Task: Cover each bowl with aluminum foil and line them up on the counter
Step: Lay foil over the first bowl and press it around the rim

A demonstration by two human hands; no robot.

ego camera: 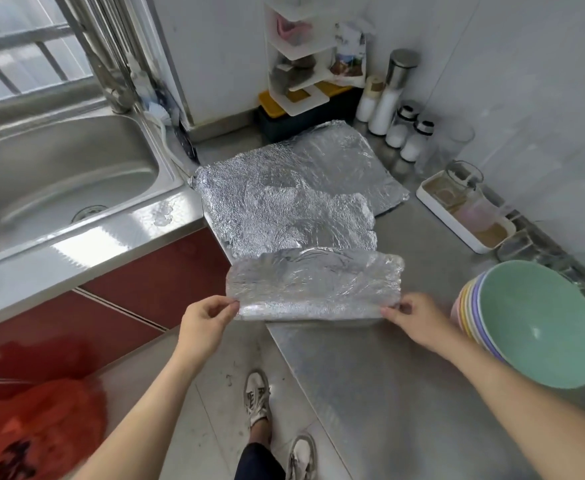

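**Two hands, one foil sheet, no bowl covered yet**

Both hands pinching the near edge of a crinkled silver aluminium foil sheet [313, 284]: left hand [205, 323] at the left corner, right hand [419, 322] at the right corner, each grip narrow, thumb against fingers on the foil. Sheet lifted at the front of the steel surface [370, 375], its far edge overlapping more flat foil sheets [284, 199] behind. Stack of pastel bowls, green one on top [540, 323], tilted on edge just right of the right hand, uncovered.

Likely risks: tearing from uneven pulling; folding or sticking onto itself; knocking the leaning stack sideways.
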